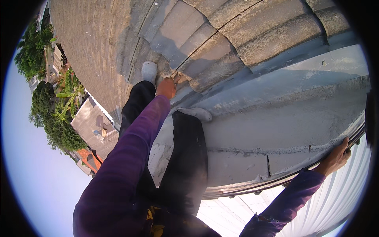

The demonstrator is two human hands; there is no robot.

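My left hand (166,87) is closed low over the roof, its fingers pressed together by the lower edge of the tiles. A thin yellowish bit shows at the fingertips, too small to name. Right beside it, a broken orange-brown tile edge (182,78) borders the grey gutter (233,89). Far to the right, my right hand (335,158) is wrapped over the dark rim (316,162) of the grey cement ledge (260,122). My feet, in grey socks, are on either side of my left hand: one foot (149,72) on the tiles, the other foot (197,113) by the gutter.
Weathered roof tiles (272,35) slope up ahead and to the left. Beyond the ledge, at the lower right, lies a pale corrugated metal roof (335,197). A drop at the left shows trees (59,118) and lower roofs (92,126). A crack (268,166) crosses the ledge.
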